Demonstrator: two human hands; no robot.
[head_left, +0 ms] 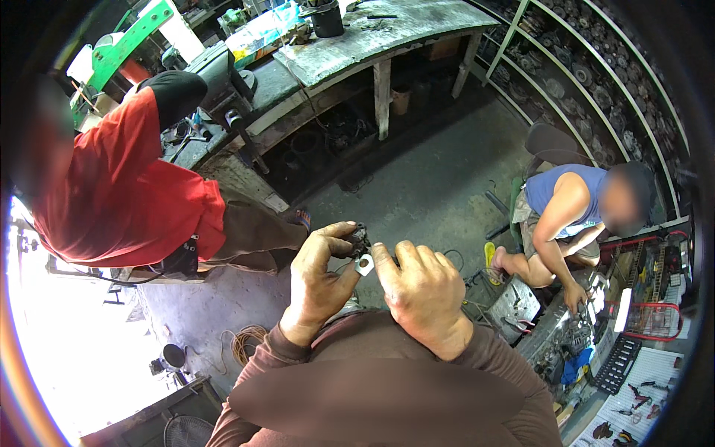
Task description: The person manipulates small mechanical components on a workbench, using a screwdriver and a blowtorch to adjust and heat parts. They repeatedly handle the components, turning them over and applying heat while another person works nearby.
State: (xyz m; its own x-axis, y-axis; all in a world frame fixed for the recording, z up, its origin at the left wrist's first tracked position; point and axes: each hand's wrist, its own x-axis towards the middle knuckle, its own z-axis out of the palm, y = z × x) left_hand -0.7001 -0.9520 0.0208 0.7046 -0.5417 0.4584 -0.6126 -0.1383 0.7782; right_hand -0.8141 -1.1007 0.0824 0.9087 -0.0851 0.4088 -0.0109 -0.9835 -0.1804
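In front of my chest, my left hand (319,272) pinches a small dark mechanical part (360,235) between thumb and fingers. Below it, at my left thumb tip, a small white piece with a round hole (364,264) shows. I cannot tell whether it is joined to the dark part. My right hand (426,292) is close beside it, fingers curled and the foremost fingertip near the white piece. What my right fingers grip, if anything, is hidden behind the hand.
On the left stands a person in a red shirt (134,186); on the right a person in a blue top (562,194) bends over metal parts. A workbench (402,37) and loaded shelves (581,71) line the back. An orange coiled cable (248,343) lies on the floor.
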